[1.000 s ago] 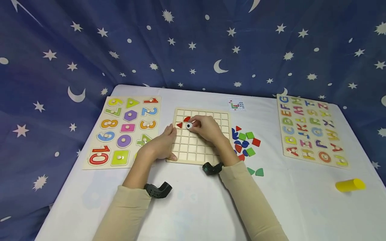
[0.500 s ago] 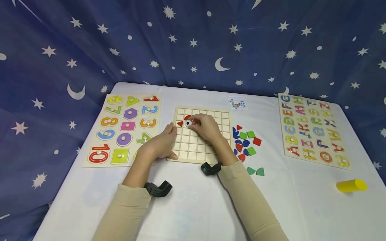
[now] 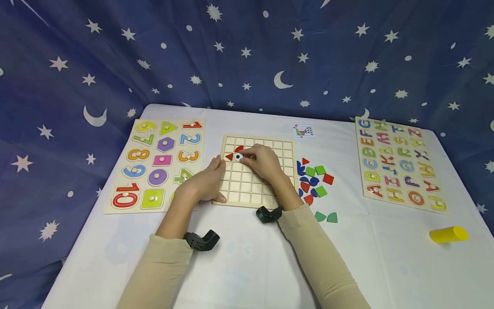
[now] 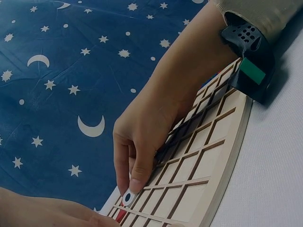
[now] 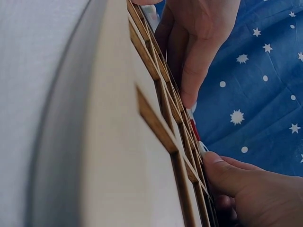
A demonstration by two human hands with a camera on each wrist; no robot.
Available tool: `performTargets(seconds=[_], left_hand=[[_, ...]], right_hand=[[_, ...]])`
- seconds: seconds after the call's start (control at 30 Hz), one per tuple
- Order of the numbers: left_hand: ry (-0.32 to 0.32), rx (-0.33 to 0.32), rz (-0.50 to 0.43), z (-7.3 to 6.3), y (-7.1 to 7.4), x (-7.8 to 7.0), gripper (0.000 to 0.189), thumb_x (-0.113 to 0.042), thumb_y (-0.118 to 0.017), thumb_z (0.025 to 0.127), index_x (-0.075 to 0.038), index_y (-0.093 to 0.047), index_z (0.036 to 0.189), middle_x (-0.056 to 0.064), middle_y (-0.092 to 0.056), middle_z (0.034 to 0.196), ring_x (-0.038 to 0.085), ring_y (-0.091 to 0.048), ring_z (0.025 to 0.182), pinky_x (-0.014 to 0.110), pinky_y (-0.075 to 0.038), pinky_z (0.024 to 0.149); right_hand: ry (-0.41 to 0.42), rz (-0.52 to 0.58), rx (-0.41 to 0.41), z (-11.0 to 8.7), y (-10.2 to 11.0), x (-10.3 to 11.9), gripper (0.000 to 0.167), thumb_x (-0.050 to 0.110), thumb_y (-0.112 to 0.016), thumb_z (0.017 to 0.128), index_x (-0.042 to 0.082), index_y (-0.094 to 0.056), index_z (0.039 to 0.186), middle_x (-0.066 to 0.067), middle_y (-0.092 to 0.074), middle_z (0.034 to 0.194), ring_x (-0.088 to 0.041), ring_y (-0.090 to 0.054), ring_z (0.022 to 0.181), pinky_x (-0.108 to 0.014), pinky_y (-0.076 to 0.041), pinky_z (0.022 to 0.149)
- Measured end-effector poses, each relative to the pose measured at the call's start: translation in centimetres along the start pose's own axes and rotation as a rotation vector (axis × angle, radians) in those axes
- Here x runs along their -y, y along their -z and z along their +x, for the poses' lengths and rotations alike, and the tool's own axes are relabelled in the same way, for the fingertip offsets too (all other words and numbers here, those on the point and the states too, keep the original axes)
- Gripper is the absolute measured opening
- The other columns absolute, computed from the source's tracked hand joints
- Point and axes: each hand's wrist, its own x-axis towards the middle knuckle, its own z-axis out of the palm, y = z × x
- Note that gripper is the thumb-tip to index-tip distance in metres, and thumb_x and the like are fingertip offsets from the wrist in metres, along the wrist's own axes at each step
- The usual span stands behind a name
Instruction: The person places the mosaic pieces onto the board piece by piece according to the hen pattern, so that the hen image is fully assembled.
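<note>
A wooden grid board (image 3: 240, 198) lies in the middle of the table. My right hand (image 3: 266, 163) pinches a round white eye piece (image 3: 238, 157) with a black dot between thumb and index finger, at a square near the board's upper left. To its left sits a red triangle (image 3: 229, 157), and just above it a red curved piece (image 3: 239, 148), partly covered by my fingers. My left hand (image 3: 202, 182) rests along the board's left edge, its fingers extended and the thumb at the lower left corner. In the left wrist view, the eye piece (image 4: 128, 197) is held at a tilt.
Loose red, green and blue pieces (image 3: 310, 171) lie right of the board, with two green quarter-circles (image 3: 332, 217) nearer me. A picture card (image 3: 303, 130) lies behind. A number puzzle (image 3: 156, 165) is left; an alphabet puzzle (image 3: 399, 165) and yellow cylinder (image 3: 447, 234) are right.
My right hand has shifted the eye piece slightly left, closer to the red triangle, and more of the red curved piece shows. My left hand stays at the board's edge.
</note>
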Motion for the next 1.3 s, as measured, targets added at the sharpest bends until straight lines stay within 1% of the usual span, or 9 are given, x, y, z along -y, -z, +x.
performTargets(seconds=[0.17, 0.27, 0.43, 0.53, 0.73, 0.93, 1.07, 1.17, 1.3], left_hand=[[-0.004, 0.004, 0.0, -0.1, 0.0, 0.1, 0.114, -0.031, -0.08, 0.07, 0.001, -0.007, 0.151, 0.016, 0.007, 0.16, 0.027, 0.004, 0.148, 0.041, -0.016, 0.12], [-0.013, 0.013, -0.003, -0.1, 0.2, 0.3, 0.112, -0.033, -0.079, 0.072, 0.0, -0.007, 0.151, 0.015, 0.006, 0.16, 0.027, 0.002, 0.148, 0.041, -0.017, 0.12], [-0.043, 0.008, -0.005, 0.2, 1.2, 0.7, 0.097, -0.029, -0.077, 0.078, -0.003, -0.018, 0.151, 0.013, -0.004, 0.16, 0.029, -0.01, 0.148, 0.044, -0.019, 0.119], [-0.05, -0.016, -0.028, 0.8, 2.1, 0.7, 0.09, -0.025, -0.076, 0.08, -0.007, -0.024, 0.151, 0.011, -0.01, 0.161, 0.029, -0.014, 0.147, 0.045, -0.019, 0.119], [-0.016, -0.058, -0.099, 2.4, 3.5, 1.4, 0.087, -0.017, -0.075, 0.081, -0.012, -0.024, 0.152, 0.005, -0.01, 0.161, 0.026, -0.01, 0.149, 0.046, -0.015, 0.12], [-0.009, -0.077, -0.145, 4.2, 3.8, 2.3, 0.081, -0.012, -0.07, 0.084, -0.014, -0.025, 0.152, 0.003, -0.01, 0.161, 0.025, -0.01, 0.149, 0.044, -0.014, 0.121], [0.004, -0.083, -0.171, 4.9, 3.9, 2.6, 0.077, -0.008, -0.067, 0.086, -0.016, -0.026, 0.151, 0.0, -0.011, 0.161, 0.023, -0.009, 0.149, 0.044, -0.013, 0.121], [-0.007, -0.078, -0.167, 5.4, 4.1, 2.7, 0.075, -0.007, -0.065, 0.087, -0.015, -0.026, 0.151, 0.001, -0.01, 0.161, 0.024, -0.009, 0.149, 0.044, -0.012, 0.121], [-0.016, -0.061, -0.134, 5.9, 4.2, 2.9, 0.074, -0.009, -0.064, 0.089, -0.013, -0.026, 0.151, 0.002, -0.01, 0.161, 0.025, -0.009, 0.149, 0.045, -0.013, 0.121]], right_hand=[[0.005, -0.01, -0.003, 0.0, -0.1, 0.0, 0.03, 0.03, -0.07, 0.085, 0.02, -0.072, 0.113, 0.0, -0.069, 0.094, -0.014, -0.062, 0.079, -0.03, -0.052, 0.071], [0.006, -0.005, 0.0, 0.0, -0.1, 0.0, 0.029, 0.03, -0.07, 0.086, 0.019, -0.072, 0.113, 0.0, -0.068, 0.093, -0.014, -0.061, 0.078, -0.029, -0.051, 0.07], [-0.011, -0.004, 0.002, -0.1, 0.0, -0.3, 0.028, 0.031, -0.069, 0.086, 0.019, -0.072, 0.112, 0.001, -0.067, 0.089, -0.013, -0.058, 0.075, -0.027, -0.048, 0.065], [-0.025, -0.008, -0.013, 0.0, 0.2, -0.5, 0.026, 0.031, -0.07, 0.086, 0.021, -0.073, 0.11, 0.002, -0.066, 0.088, -0.013, -0.056, 0.073, -0.027, -0.046, 0.063], [-0.032, 0.004, 0.005, 0.2, -0.2, -0.5, 0.025, 0.032, -0.069, 0.086, 0.022, -0.073, 0.109, 0.003, -0.065, 0.087, -0.012, -0.054, 0.071, -0.026, -0.044, 0.062], [-0.042, 0.01, 0.012, 0.2, -0.8, -0.2, 0.023, 0.031, -0.07, 0.086, 0.023, -0.073, 0.107, 0.006, -0.064, 0.085, -0.01, -0.053, 0.069, -0.025, -0.042, 0.061], [-0.04, 0.016, 0.015, 0.2, -0.7, -0.1, 0.023, 0.032, -0.069, 0.086, 0.023, -0.073, 0.107, 0.006, -0.063, 0.084, -0.01, -0.052, 0.068, -0.025, -0.041, 0.06], [-0.045, 0.013, 0.011, 0.2, -0.6, -0.1, 0.023, 0.032, -0.069, 0.086, 0.023, -0.073, 0.107, 0.006, -0.063, 0.084, -0.01, -0.052, 0.067, -0.025, -0.041, 0.059], [-0.05, 0.004, 0.009, 0.2, -0.5, -0.3, 0.022, 0.031, -0.069, 0.087, 0.022, -0.073, 0.107, 0.006, -0.063, 0.084, -0.011, -0.051, 0.067, -0.025, -0.041, 0.059]])
